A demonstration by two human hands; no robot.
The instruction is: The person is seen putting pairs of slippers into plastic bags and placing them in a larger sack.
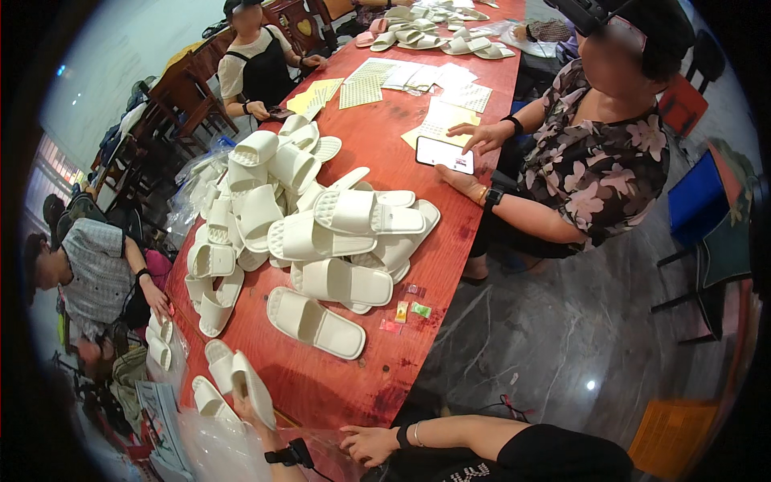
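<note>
My left hand is closed on a white slipper, which stands on edge near the table's front left corner. Another white slipper leans right against it; whether I grip that one too I cannot tell. Just left of them lies a further slipper, by a clear plastic bag that spreads under my left wrist. My right hand rests at the right end of the clear plastic, its fingers bent and apart, with nothing visible in them. Ahead, a single slipper lies in front of a big heap of slippers.
Small coloured packets lie near the right edge of the red table. Sticker sheets and more slippers are farther back. One person at the right touches a phone; others sit at the left, one beside slippers.
</note>
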